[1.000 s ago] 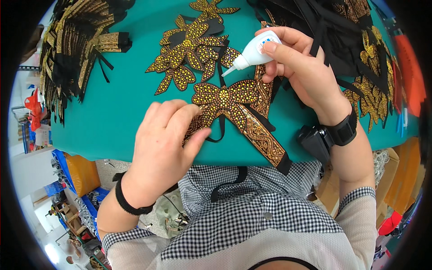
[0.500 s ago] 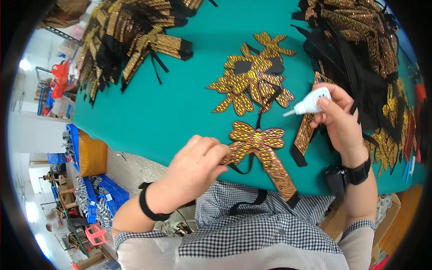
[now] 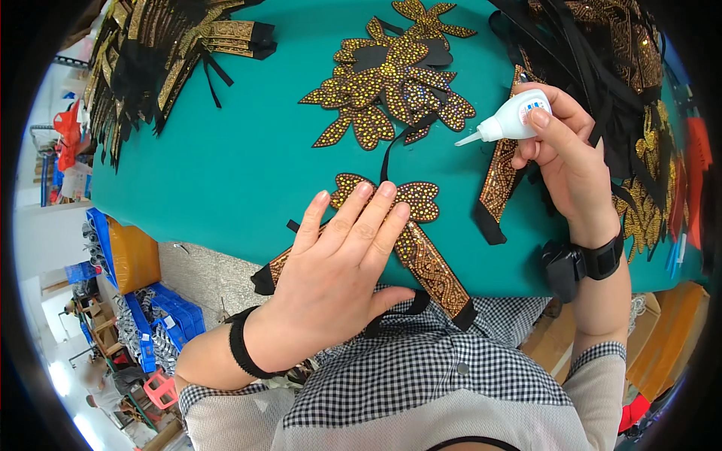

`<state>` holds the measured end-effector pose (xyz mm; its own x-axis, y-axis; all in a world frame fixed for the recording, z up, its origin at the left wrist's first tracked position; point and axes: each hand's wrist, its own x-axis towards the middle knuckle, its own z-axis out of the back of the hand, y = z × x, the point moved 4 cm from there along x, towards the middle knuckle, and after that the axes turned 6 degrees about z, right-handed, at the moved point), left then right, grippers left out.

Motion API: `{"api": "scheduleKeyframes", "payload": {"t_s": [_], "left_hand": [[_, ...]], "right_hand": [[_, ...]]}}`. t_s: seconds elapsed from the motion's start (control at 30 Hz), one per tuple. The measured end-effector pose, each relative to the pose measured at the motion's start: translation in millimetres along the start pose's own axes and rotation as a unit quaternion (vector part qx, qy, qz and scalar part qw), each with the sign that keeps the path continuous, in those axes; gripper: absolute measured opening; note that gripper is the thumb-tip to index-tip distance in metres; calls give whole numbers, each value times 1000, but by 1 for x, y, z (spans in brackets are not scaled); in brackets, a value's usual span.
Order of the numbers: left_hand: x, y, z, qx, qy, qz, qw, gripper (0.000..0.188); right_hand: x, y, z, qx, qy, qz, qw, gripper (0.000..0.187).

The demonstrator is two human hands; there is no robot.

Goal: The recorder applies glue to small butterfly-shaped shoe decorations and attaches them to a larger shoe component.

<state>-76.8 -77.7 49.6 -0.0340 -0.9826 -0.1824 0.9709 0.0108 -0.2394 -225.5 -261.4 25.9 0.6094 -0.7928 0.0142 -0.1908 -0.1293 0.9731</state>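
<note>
My left hand (image 3: 342, 244) lies flat, fingers stretched out, on a gold-studded bow-shaped piece (image 3: 417, 201). From under the hand run two patterned gold-and-brown bands with black ends; the right band (image 3: 436, 270) slants toward my lap. In my right hand (image 3: 568, 150) is a small white glue bottle (image 3: 515, 119), held between thumb and fingers with its thin nozzle pointing left above the table. Beyond my left hand, a loose pile of gold-dotted black appliqués (image 3: 383, 83) lies on the green table. A thin black strip leads from the pile to the bow-shaped piece.
Bundles of gold-and-black bands (image 3: 162, 60) lie at the far left, and a heap of black straps and bands (image 3: 587, 68) at the far right. One loose band (image 3: 498, 184) sits by my right hand. Blue crates (image 3: 169, 316) stand on the floor at left.
My left hand has gone from gripping the bow-shaped piece's left side to lying flat over it. The glue bottle stays in my right hand. The whole view has shifted slightly.
</note>
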Motion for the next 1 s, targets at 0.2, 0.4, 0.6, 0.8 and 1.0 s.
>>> {"api": "scheduleKeyframes", "payload": {"t_s": [0.2, 0.4, 0.6, 0.8, 1.0], "left_hand": [[-2, 4, -11, 16, 2, -27, 1000, 85], [-1, 0, -3, 32, 20, -1, 999, 85], [-5, 5, 3, -64, -79, 9, 995, 82], [-34, 29, 8, -26, -191, 73, 978, 60], [-47, 47, 14, -75, -164, 106, 978, 42]], "right_hand": [[-1, 1, 2, -3, 3, 11, 1000, 31], [0, 0, 2, 1, 21, 17, 1000, 31], [0, -3, 1, 21, 20, 9, 1000, 29], [3, 2, -4, 24, 16, 14, 999, 30], [-1, 0, 1, 16, -20, -1, 1000, 29]]}}
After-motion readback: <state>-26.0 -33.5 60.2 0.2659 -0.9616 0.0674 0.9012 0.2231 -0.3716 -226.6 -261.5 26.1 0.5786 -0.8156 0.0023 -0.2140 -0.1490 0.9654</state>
